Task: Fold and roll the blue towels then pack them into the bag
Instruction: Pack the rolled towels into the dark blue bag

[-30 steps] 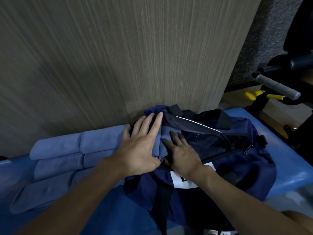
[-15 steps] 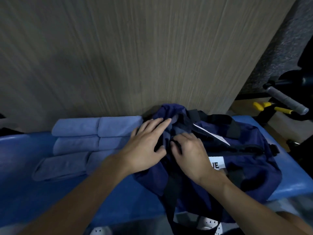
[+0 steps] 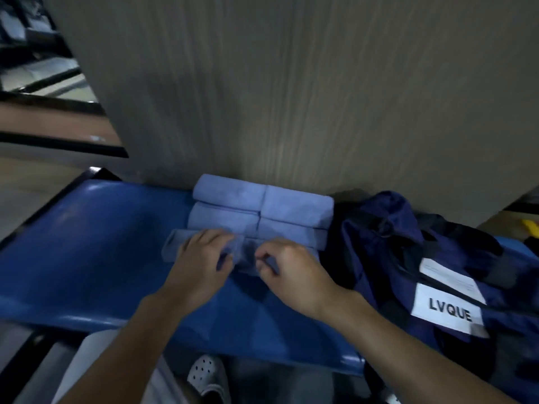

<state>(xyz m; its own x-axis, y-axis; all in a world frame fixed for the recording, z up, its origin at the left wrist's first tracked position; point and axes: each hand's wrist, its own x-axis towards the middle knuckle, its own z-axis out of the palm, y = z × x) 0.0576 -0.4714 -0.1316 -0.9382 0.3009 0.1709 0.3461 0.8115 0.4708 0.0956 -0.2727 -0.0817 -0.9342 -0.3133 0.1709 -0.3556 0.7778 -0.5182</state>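
Both hands have left the bag (image 3: 408, 249) for the rolled towels (image 3: 262, 205) just beside it. The left hand (image 3: 201, 266) curls over the nearest towel (image 3: 175, 247); the right hand (image 3: 291, 272) pinches its fabric. The rolls lie against the wall (image 3: 291, 112) on the blue table (image 3: 87, 243).

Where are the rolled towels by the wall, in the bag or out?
Out: the towels lie in rows on the bench, left of the bag.
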